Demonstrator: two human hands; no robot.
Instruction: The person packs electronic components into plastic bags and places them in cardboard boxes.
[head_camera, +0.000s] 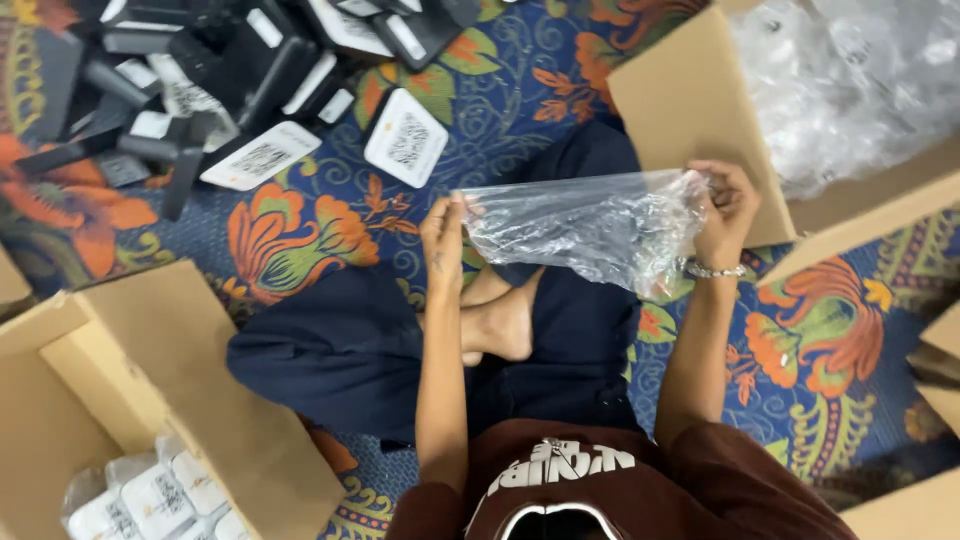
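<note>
Stretching between both hands, the clear plastic bag (590, 228) hangs above my crossed legs (400, 350), something dark showing through it. My left hand (443, 240) pinches the bag's left end between its fingertips; my right hand (725, 212) is clenched on the crumpled right end, a silver bracelet (714, 270) at the wrist.

Below lies a flower-patterned floor cloth (300, 225) in blue, orange and green, and I sit at its middle with bare feet (495, 320) tucked in.

Toward the cloth's far left corner lies a heap of black devices (190, 70) with white code cards (405, 138) among them. An open cardboard box (180, 400) at the near left edge holds bagged white cards (150, 500). At the far right, another cardboard box (690, 110) is full of crumpled clear bags (850, 80), its flap standing just behind my right hand.
</note>
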